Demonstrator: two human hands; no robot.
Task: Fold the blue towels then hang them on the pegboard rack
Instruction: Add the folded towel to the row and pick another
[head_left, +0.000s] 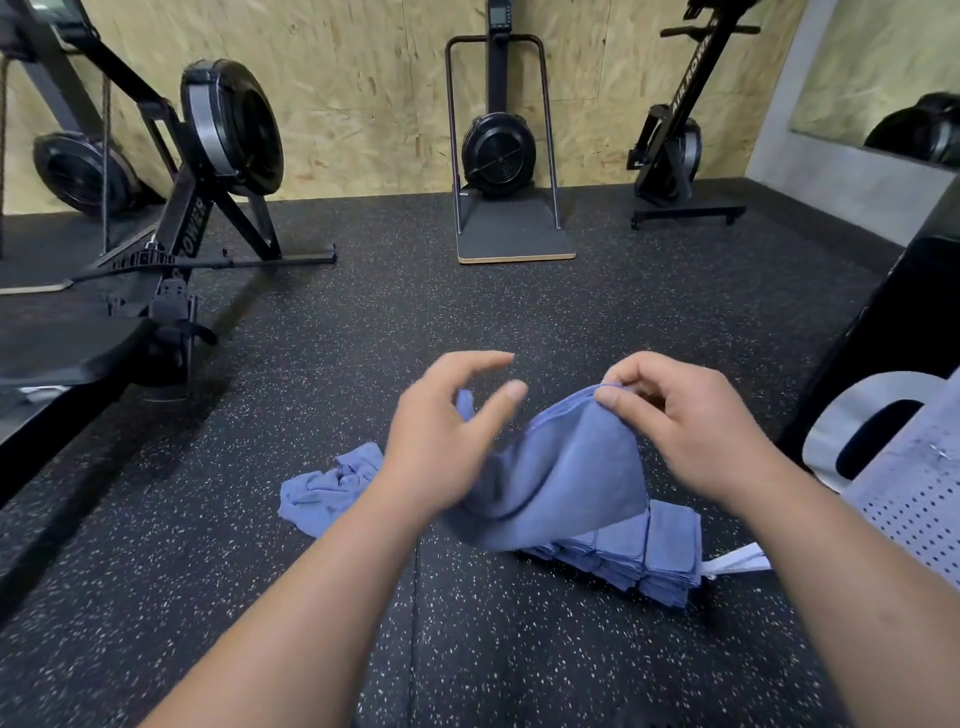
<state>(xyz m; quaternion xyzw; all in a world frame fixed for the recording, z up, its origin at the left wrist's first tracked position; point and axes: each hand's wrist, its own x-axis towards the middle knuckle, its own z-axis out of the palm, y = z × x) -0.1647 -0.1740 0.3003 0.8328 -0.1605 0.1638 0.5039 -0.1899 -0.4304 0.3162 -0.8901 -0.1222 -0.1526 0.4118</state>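
A blue towel (566, 467) hangs in the air above the speckled floor. My right hand (680, 415) pinches its top edge between thumb and fingers. My left hand (447, 431) hovers beside the towel with fingers spread and loosely bent, and a small corner of blue cloth shows by its thumb; whether it touches that corner I cannot tell. Under the held towel lies a stack of folded blue towels (654, 556). A crumpled blue towel (327, 488) lies on the floor to the left. No pegboard rack is recognisable.
Black rubber floor (363, 338) stretches ahead. A rowing machine (208, 171) stands at the left, a ski-type fan machine (498, 150) at the back wall, another rower (675, 140) at the back right. A white perforated plastic chair (904, 467) is at my right.
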